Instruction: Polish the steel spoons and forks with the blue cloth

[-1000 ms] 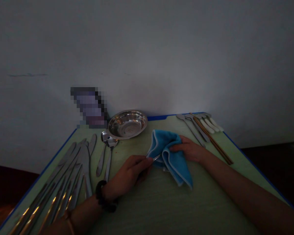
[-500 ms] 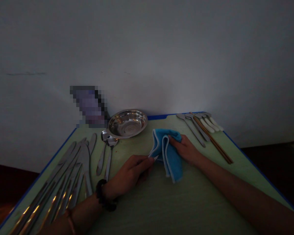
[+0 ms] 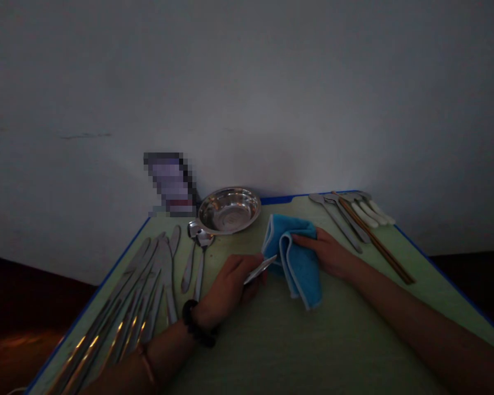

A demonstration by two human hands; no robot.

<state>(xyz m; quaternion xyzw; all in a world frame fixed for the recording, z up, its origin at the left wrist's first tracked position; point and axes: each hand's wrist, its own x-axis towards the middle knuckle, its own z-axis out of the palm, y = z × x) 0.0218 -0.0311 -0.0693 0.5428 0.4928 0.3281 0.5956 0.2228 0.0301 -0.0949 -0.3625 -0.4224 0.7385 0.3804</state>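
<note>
My right hand [image 3: 329, 249] grips a folded blue cloth [image 3: 303, 274] with pale edging, held above the middle of the table. Closed around a slim, shiny metal utensil [image 3: 260, 270] is my left hand [image 3: 233, 285], just left of the cloth. One narrow end of that utensil points up toward the cloth; the rest is hidden in my fingers, so its kind does not show. Two metal spoons [image 3: 204, 241] lie beyond my left wrist. Several table knives [image 3: 167, 263] are spread to the left, partly covered by my forearm.
A round steel bowl [image 3: 229, 211] stands at the back by the wall, beside a blurred propped device [image 3: 170, 184]. Wooden chopsticks [image 3: 376, 241], a metal utensil [image 3: 340, 225] and several white-handled utensils [image 3: 366, 211] lie at the back right. The table has a blue edge [image 3: 286, 199].
The view has shifted, so everything sits further right. My left hand has turned, and more of the metal utensil shows beside the cloth. My right hand keeps its hold on the cloth.
</note>
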